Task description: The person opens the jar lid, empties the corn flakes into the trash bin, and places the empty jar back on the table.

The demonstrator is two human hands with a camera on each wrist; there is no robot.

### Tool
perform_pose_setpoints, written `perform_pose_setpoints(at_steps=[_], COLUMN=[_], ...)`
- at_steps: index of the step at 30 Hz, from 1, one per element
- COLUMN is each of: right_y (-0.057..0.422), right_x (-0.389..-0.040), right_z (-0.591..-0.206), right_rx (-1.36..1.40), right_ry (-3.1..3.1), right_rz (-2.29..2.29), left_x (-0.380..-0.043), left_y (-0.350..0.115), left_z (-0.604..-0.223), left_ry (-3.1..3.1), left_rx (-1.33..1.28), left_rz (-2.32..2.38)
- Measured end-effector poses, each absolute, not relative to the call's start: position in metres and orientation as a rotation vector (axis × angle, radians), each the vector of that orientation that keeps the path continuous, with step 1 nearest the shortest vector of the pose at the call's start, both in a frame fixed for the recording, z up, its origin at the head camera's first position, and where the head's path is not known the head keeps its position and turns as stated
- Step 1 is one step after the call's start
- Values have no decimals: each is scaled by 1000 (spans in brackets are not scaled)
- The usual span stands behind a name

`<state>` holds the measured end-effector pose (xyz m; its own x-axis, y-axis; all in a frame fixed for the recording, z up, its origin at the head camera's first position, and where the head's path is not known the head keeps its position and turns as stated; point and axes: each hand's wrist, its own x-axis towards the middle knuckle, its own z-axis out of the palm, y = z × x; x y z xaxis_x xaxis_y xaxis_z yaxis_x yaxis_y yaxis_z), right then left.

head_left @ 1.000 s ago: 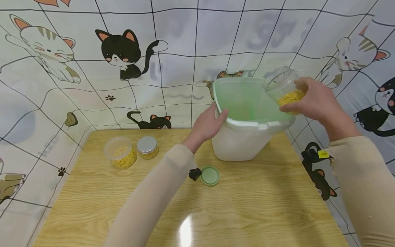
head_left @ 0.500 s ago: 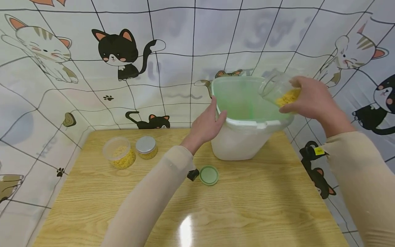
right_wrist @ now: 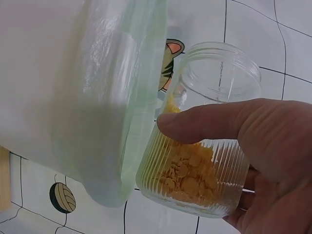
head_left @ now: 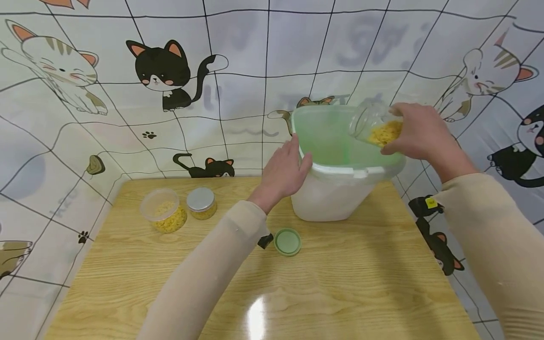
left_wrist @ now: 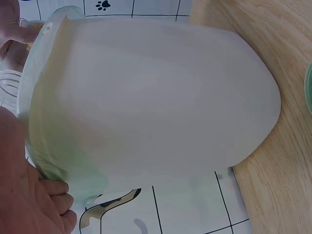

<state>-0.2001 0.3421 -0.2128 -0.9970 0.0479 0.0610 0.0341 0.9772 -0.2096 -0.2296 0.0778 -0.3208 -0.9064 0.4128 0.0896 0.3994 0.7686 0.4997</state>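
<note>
A white bin (head_left: 325,200) lined with a thin pale green plastic bag (head_left: 323,134) stands at the back right of the table. My left hand (head_left: 280,174) holds its left front rim, thumb at the front corner. Over the right side of the bin, my right hand (head_left: 420,132) grips a clear ribbed glass jar (right_wrist: 195,161) between thumb and fingers. The jar has no lid on and tilts with its mouth toward the bin's opening. Yellow flakes (head_left: 386,133) lie inside it, against the lower wall and bottom. The bin's floor is hidden.
On the wooden table (head_left: 340,283), a clear tub (head_left: 163,210) of yellow pieces stands at the back left beside a small silver-lidded jar (head_left: 201,203). A round green lid (head_left: 287,242) lies in front of the bin. A cat-print sheet (head_left: 238,56) covers the walls.
My right hand has moved left with the jar, bringing its mouth further over the bin and tipping it more. My left hand stays on the rim.
</note>
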Motion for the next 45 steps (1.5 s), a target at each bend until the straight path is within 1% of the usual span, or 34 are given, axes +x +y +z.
perform_pose_setpoints(at_steps=[14,45], right_y=[335,321], right_x=[-202,-209], right_z=[-217,-221], right_rx=[-23,90], right_ry=[-3003,-2982], right_rz=[68,4], left_x=[-228,-228], left_y=[82,82], left_z=[-324,-320], left_ry=[2936,2910], left_rx=[687,659], left_rz=[749,872])
